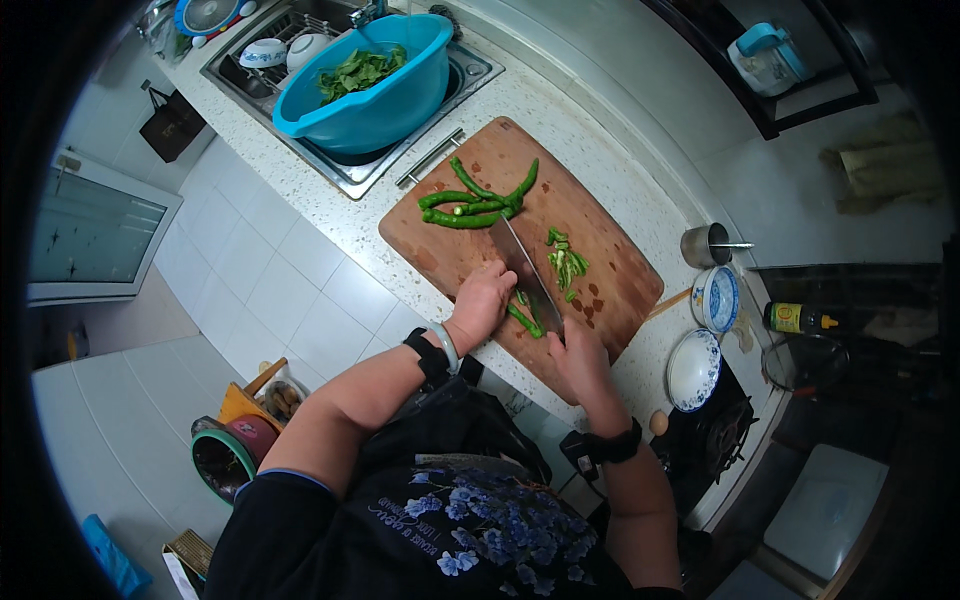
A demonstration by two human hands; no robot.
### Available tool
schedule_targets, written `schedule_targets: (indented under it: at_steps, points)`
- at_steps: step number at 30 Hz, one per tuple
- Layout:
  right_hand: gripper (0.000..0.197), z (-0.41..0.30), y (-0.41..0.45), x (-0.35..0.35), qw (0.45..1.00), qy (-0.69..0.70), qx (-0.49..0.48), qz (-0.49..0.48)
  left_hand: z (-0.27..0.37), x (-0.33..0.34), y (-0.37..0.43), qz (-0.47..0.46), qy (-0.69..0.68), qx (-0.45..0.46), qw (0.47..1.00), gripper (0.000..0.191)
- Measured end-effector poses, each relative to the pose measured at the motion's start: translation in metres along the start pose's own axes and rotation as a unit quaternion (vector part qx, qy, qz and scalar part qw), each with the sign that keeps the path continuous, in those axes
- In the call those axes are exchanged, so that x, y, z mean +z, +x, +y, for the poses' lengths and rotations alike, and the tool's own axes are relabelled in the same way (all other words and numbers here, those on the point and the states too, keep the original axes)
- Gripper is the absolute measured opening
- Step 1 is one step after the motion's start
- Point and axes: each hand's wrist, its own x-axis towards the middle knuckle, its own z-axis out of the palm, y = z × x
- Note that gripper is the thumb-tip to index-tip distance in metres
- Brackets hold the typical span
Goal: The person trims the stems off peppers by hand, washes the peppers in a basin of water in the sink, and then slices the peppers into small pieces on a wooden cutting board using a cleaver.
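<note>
On the wooden cutting board [615,259], my right hand [581,356] grips the handle end of a cleaver [529,274], whose broad blade slants up and left across the board. My left hand [487,296] rests with bent fingers against or close beside the blade; whether it holds a pepper piece is hidden. Pieces of green pepper [525,320] lie between the two hands, partly behind the blade. Several whole long green peppers [469,210] lie beyond the cleaver's tip. Right of the blade is a small heap of sliced green pepper [568,264].
A blue plastic basin [360,116] with leafy greens [364,73] stands over the sink [345,176] at upper left. Right of the board are a metal cup [703,246], patterned bowls [694,371], chopsticks [667,304], an egg [658,422] and a gas stove [727,442].
</note>
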Motion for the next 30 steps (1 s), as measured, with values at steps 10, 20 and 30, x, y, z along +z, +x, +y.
schedule_targets:
  at_steps: [10, 20, 30]
  points:
    - [0.017, 0.01, 0.013, 0.024, 0.998, 0.02, -0.03, 0.05, 0.002, 0.0, -0.004, 0.012, 0.001, 0.007, 1.0, 0.008]
    - [0.018, 0.017, 0.009, 0.009, 0.997, 0.071, -0.036, 0.025, 0.005, 0.0, -0.004, 0.005, 0.019, -0.004, 1.0, 0.008]
    - [0.02, 0.021, 0.015, 0.01, 0.996, 0.079, -0.032, 0.006, 0.007, -0.002, -0.006, 0.004, 0.015, -0.003, 1.0, 0.007]
